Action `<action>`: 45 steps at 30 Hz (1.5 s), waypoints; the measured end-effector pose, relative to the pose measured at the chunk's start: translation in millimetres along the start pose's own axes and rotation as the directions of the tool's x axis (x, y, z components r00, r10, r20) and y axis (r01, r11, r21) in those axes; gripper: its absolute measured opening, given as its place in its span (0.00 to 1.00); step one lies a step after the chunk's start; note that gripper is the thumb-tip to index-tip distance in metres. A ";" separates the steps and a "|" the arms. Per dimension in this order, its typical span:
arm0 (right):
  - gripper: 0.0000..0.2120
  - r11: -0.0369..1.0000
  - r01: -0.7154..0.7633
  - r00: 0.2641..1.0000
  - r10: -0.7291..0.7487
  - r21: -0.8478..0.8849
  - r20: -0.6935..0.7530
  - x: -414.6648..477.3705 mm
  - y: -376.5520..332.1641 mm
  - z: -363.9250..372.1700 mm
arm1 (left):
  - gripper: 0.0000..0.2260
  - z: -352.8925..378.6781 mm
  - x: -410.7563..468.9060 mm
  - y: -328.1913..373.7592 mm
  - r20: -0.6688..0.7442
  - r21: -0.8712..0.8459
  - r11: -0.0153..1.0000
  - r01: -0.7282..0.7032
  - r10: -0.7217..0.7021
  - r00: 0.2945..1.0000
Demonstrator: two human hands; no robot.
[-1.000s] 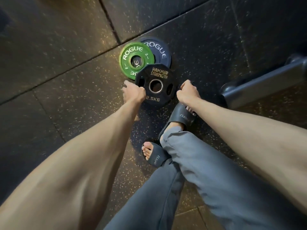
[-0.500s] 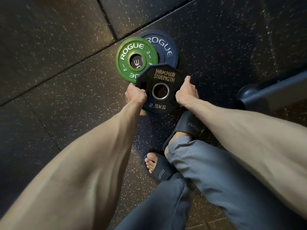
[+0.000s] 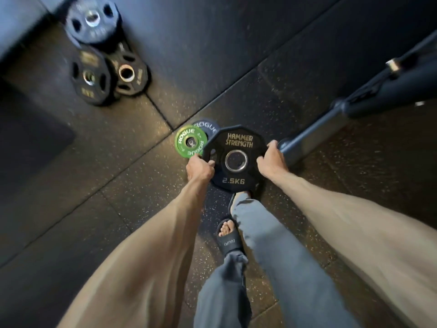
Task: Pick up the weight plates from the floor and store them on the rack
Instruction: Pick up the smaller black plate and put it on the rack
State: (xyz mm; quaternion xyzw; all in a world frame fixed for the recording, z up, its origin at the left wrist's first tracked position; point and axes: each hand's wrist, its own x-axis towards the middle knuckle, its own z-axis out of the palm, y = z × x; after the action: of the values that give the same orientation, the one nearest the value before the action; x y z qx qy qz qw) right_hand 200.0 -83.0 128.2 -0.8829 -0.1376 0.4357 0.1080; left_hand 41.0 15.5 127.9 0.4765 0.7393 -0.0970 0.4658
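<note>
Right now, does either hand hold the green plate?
No, the left hand and right hand grip the black plate, not the green plate.

Speckled rubber floor (image 3: 132, 176) under green plate (image 3: 189, 144).

The Hammer Strength 2.5 kg plate (image 3: 238, 141) has a matt black, rubber-like coating with dull gold lettering; its bore is lined with a polished metal ring (image 3: 226, 161). The green Rogue plate (image 3: 183, 141) looks smoother, with a slight sheen. The floor tiles (image 3: 118, 185) are matt black rubber, grainy and flecked pale. The barbell sleeve (image 3: 307, 136) is satin-finished metal. The trousers (image 3: 272, 245) are soft grey cloth, the slide sandal (image 3: 230, 243) matt black and moulded
</note>
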 end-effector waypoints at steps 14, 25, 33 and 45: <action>0.19 0.869 -0.015 0.937 0.184 0.495 -0.296 -310.4 78.7 -243.3 | 0.18 -46.3 -318.1 90.8 0.208 0.121 0.948 -0.294 0.265 0.942; 0.16 0.569 0.116 0.805 0.426 0.814 -0.413 -409.3 262.2 -342.7 | 0.16 95.1 -534.9 126.5 0.320 0.154 0.781 -0.605 0.540 0.779; 0.11 0.386 0.262 0.667 0.590 0.885 -0.455 -403.6 400.3 -441.3 | 0.13 250.0 -662.9 166.2 0.380 0.050 0.759 -0.649 0.586 0.715; 0.11 0.268 0.304 0.595 0.695 0.914 -0.402 -317.1 503.8 -599.5 | 0.13 419.4 -743.1 295.2 0.438 0.073 0.655 -0.752 0.656 0.614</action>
State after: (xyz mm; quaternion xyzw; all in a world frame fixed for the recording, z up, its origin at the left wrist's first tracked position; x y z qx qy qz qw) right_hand 569.4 -705.3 564.2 -0.7362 0.3375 0.0139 0.5864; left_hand 609.0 -531.6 567.6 0.7566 0.3680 -0.0855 0.5337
